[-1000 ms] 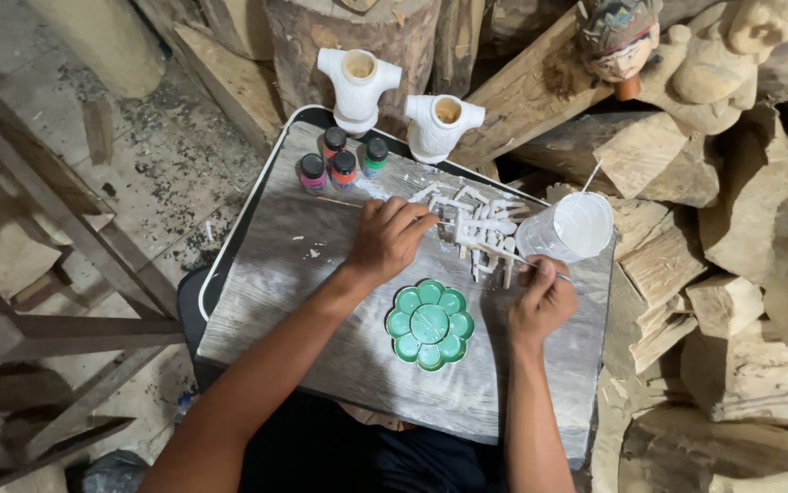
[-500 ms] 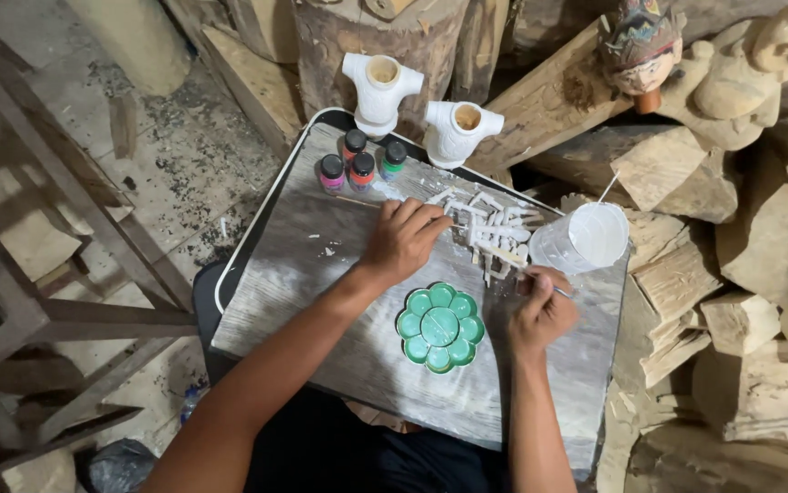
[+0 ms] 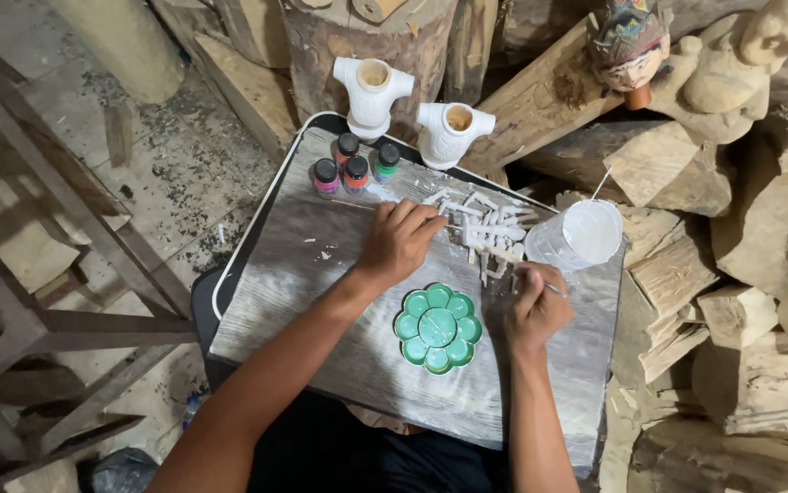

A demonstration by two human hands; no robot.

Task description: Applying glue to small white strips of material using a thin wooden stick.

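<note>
My left hand [image 3: 400,239] rests palm down on a grey wooden board [image 3: 321,310], fingertips touching a heap of several small white-painted wooden pieces [image 3: 487,228]. My right hand [image 3: 536,309] is closed around a thin paintbrush [image 3: 551,288], just below that heap and beside a clear plastic cup of white paint [image 3: 581,234]. A green flower-shaped palette [image 3: 438,328] lies on the board between my forearms.
Several small paint bottles [image 3: 350,167] stand at the board's far edge, behind them two white torso-shaped carvings [image 3: 371,91] [image 3: 451,131]. Rough wood blocks [image 3: 741,301] and a painted puppet head [image 3: 630,46] pile up on the right. A wooden frame [image 3: 38,301] stands left.
The view has shifted slightly. My left hand has slid a little toward the white pieces; my right hand holds the brush in much the same place.
</note>
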